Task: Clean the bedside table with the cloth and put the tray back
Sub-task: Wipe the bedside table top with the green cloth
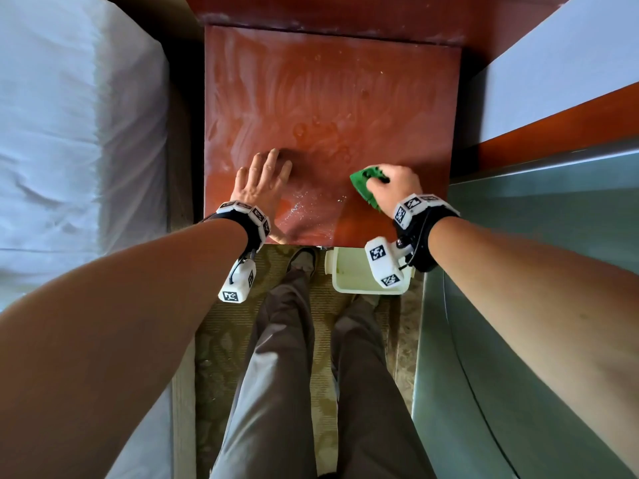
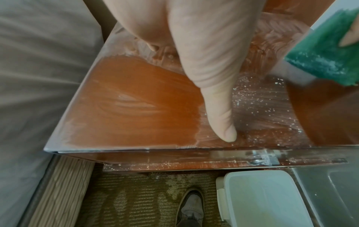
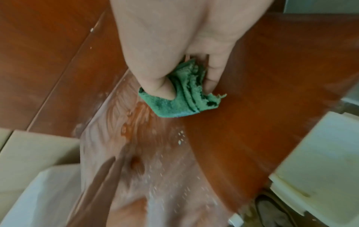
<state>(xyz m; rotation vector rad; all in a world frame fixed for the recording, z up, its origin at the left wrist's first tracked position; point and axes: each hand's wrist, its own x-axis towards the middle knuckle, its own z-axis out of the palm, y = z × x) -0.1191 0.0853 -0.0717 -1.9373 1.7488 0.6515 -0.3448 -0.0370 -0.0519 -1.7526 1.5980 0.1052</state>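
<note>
1. A folded green cloth [image 1: 364, 184] is gripped by the right hand [image 1: 397, 184] on the wet bedside table [image 1: 332, 98].
2. The left hand [image 1: 262, 181] is laid flat, fingers straight.
3. A white tray [image 1: 349, 271] is seen on the floor.
4. No writing is readable.

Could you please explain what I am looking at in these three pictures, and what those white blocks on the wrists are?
There is no machine here: a person cleans with bare hands. The large picture comes from a camera on the person's head, looking down. The white blocks are cameras strapped to each wrist; they give the other two pictures, looking along each hand.

The reddish surface is the bedside table, smeared and dotted with white specks and wet marks. The left hand rests flat on it with fingers spread. The right hand grips a bunched green cloth pressed on the tabletop. On the carpet below stands a pale plastic container, beside the person's shoe. A bed lies to the left.
</note>
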